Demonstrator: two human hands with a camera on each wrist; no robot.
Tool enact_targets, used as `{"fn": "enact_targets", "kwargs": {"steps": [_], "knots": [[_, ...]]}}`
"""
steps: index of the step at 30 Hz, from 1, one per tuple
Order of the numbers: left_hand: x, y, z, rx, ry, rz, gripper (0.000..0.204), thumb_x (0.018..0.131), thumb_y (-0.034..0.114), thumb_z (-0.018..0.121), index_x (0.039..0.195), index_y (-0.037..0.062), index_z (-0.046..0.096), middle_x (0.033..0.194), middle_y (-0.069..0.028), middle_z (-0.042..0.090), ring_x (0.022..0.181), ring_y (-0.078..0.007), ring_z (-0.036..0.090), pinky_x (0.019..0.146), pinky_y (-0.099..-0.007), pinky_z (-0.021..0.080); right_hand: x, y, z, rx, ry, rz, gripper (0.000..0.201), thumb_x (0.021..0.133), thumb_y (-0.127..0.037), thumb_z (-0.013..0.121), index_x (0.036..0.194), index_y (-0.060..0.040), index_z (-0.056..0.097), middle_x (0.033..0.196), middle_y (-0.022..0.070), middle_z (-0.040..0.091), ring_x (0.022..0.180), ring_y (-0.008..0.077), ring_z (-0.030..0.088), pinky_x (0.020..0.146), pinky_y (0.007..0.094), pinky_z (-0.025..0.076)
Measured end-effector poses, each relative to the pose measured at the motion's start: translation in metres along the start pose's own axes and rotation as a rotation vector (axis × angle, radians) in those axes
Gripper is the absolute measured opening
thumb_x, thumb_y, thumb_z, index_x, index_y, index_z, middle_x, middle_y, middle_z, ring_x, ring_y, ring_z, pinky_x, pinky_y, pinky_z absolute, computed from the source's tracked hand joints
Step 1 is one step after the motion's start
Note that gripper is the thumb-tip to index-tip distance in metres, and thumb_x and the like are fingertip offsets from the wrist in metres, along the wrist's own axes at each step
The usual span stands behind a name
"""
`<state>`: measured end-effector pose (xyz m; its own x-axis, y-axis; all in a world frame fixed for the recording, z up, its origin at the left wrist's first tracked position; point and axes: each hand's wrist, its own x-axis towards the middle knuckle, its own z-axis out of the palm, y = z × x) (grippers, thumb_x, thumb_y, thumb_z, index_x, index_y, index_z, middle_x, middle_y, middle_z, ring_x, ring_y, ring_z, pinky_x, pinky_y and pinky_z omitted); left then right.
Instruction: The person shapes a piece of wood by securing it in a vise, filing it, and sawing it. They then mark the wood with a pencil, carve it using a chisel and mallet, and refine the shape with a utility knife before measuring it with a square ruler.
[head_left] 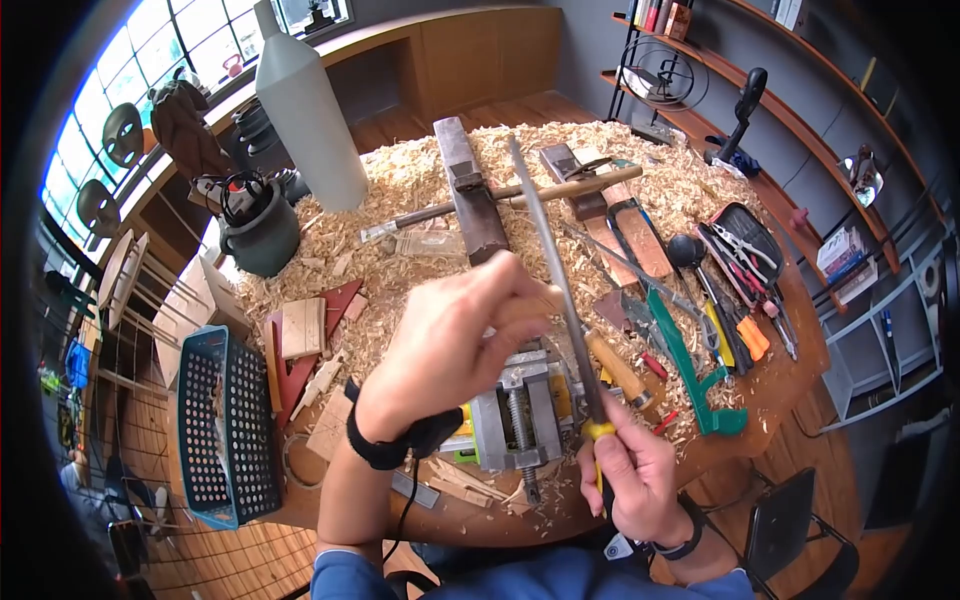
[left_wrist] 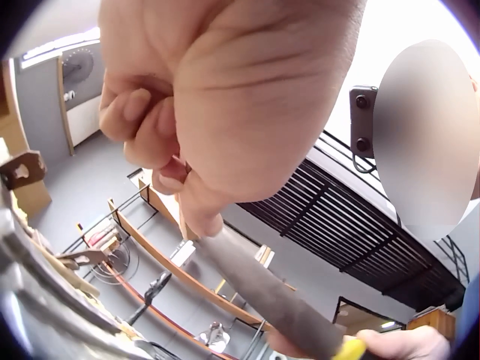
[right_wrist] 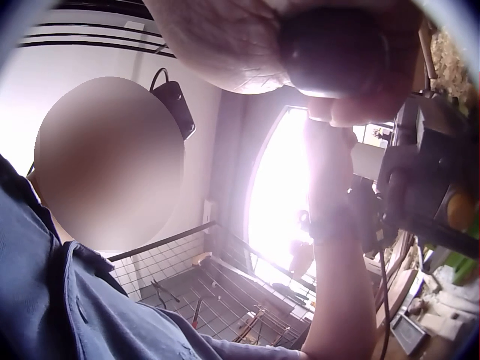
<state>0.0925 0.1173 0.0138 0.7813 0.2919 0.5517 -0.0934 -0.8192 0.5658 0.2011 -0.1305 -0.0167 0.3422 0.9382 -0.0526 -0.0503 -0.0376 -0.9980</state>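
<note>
In the head view the left hand (head_left: 455, 335) pinches a small light wooden piece (head_left: 548, 297), whose end meets the long grey file (head_left: 553, 245). The right hand (head_left: 640, 475) grips the file's yellow-and-black handle (head_left: 598, 430) low on the right; the blade points up and away. The left wrist view has the left hand (left_wrist: 232, 90) with curled fingers at the flat file blade (left_wrist: 262, 292), and the right hand (left_wrist: 405, 345) at its yellow collar. In the right wrist view the right hand (right_wrist: 225, 45) wraps the dark handle end (right_wrist: 334, 52). The fingers partly hide the piece.
Below the hands is a metal vise (head_left: 520, 415). Wood shavings (head_left: 400, 165) cover much of the table. Around them are a wooden plane (head_left: 470, 190), a hammer (head_left: 590, 185), a green saw (head_left: 685, 360), a blue basket (head_left: 230, 430), a large bottle (head_left: 310, 120) and a dark pot (head_left: 262, 235).
</note>
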Motion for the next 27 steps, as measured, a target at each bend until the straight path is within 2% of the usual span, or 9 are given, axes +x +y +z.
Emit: {"fn": "enact_targets", "kwargs": {"steps": [2,4,5,12,14,20,22,23,27], "knots": [[0.000,0.003,0.003,0.015,-0.027,-0.034,0.021,0.091,0.007,0.079,0.106,-0.0005,0.065,0.093,-0.0147,0.077,0.085,-0.0315,0.077,0.075,-0.0371,0.058,0.003,0.000,-0.003,0.056,0.055,-0.003,0.056,0.116,-0.021,0.048,0.167,-0.0019,0.035,0.078,0.0072,0.059,0.055,0.0099,0.054,0.053,0.0231,0.046],[0.003,-0.003,0.003,0.006,0.094,0.012,0.020,0.092,0.008,0.078,0.105,-0.0003,0.065,0.094,-0.0146,0.077,0.088,-0.0324,0.078,0.075,-0.0374,0.059,-0.001,0.001,-0.003,0.063,0.041,-0.007,0.056,0.116,-0.022,0.048,0.167,-0.0022,0.034,0.078,0.0075,0.059,0.056,0.0099,0.054,0.053,0.0231,0.046],[0.003,0.000,-0.004,0.117,0.090,-0.100,0.019,0.093,0.008,0.078,0.103,0.0003,0.064,0.095,-0.0139,0.077,0.090,-0.0326,0.079,0.075,-0.0377,0.059,-0.003,0.002,-0.001,0.032,0.020,-0.005,0.056,0.116,-0.021,0.048,0.167,-0.0022,0.034,0.078,0.0078,0.059,0.056,0.0103,0.054,0.053,0.0233,0.046],[0.002,0.004,0.002,-0.025,-0.012,-0.035,0.022,0.092,0.009,0.080,0.107,-0.0003,0.066,0.096,-0.0141,0.076,0.088,-0.0332,0.077,0.076,-0.0379,0.058,0.004,0.001,-0.001,0.067,0.065,-0.021,0.056,0.116,-0.020,0.047,0.167,-0.0011,0.034,0.079,0.0068,0.059,0.056,0.0090,0.053,0.054,0.0227,0.046],[0.001,-0.002,-0.001,0.048,0.107,-0.085,0.023,0.092,0.009,0.080,0.107,-0.0008,0.066,0.095,-0.0143,0.075,0.087,-0.0325,0.076,0.076,-0.0378,0.057,-0.001,0.000,0.000,-0.011,0.009,-0.002,0.057,0.116,-0.020,0.046,0.167,-0.0002,0.032,0.079,0.0076,0.059,0.055,0.0098,0.054,0.053,0.0232,0.046],[-0.001,0.000,0.001,-0.010,-0.025,-0.032,0.024,0.091,0.008,0.080,0.108,-0.0014,0.065,0.095,-0.0141,0.076,0.086,-0.0286,0.076,0.076,-0.0348,0.057,0.004,0.001,-0.001,0.022,0.043,-0.037,0.056,0.116,-0.022,0.046,0.167,-0.0013,0.034,0.077,0.0069,0.059,0.055,0.0097,0.054,0.053,0.0233,0.046],[-0.001,-0.007,-0.003,-0.048,0.104,-0.022,0.021,0.092,0.005,0.078,0.107,-0.0011,0.065,0.096,-0.0136,0.076,0.085,-0.0264,0.076,0.077,-0.0350,0.058,0.001,0.000,0.000,-0.023,0.007,-0.036,0.056,0.116,-0.021,0.046,0.167,-0.0019,0.034,0.077,0.0069,0.059,0.055,0.0097,0.054,0.053,0.0235,0.046],[-0.001,-0.006,-0.007,-0.007,0.141,-0.137,0.019,0.091,0.002,0.077,0.106,-0.0009,0.064,0.096,-0.0132,0.076,0.086,-0.0245,0.076,0.078,-0.0356,0.058,-0.003,0.003,0.002,-0.011,-0.017,-0.035,0.056,0.116,-0.020,0.047,0.167,-0.0021,0.034,0.077,0.0069,0.059,0.055,0.0097,0.054,0.053,0.0235,0.046],[-0.001,0.000,-0.009,-0.077,0.028,-0.017,0.021,0.091,0.006,0.079,0.105,-0.0012,0.065,0.095,-0.0140,0.076,0.087,-0.0285,0.076,0.078,-0.0362,0.057,0.002,0.005,0.003,-0.003,0.011,-0.045,0.055,0.116,-0.019,0.046,0.167,-0.0024,0.034,0.077,0.0071,0.060,0.055,0.0097,0.054,0.053,0.0235,0.045]]}}
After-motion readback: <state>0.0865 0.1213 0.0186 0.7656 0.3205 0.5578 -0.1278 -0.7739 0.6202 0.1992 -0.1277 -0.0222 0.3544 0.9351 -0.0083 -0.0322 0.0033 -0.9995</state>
